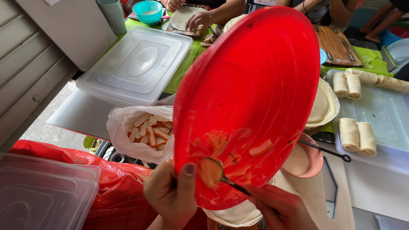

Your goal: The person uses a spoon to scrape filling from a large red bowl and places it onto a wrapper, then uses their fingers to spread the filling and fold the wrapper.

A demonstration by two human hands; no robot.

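Observation:
My left hand (172, 194) grips the lower rim of a big red plastic plate (249, 85), which is tilted up steeply toward me. My right hand (283, 208) holds a metal spoon (215, 172) whose bowl presses on the plate's lower part, among orange filling scraps (238, 151) and smears. Under the plate lies a pale round wrapper sheet (238, 215), partly hidden.
A plastic bag of sliced orange-white sticks (149, 132) sits left of the plate. Clear container lids (136, 64), a stack of wrappers (324, 104), a pink bowl (304, 159) and finished rolls (358, 136) on a tray surround it. Another person's hand (198, 19) works at the far side.

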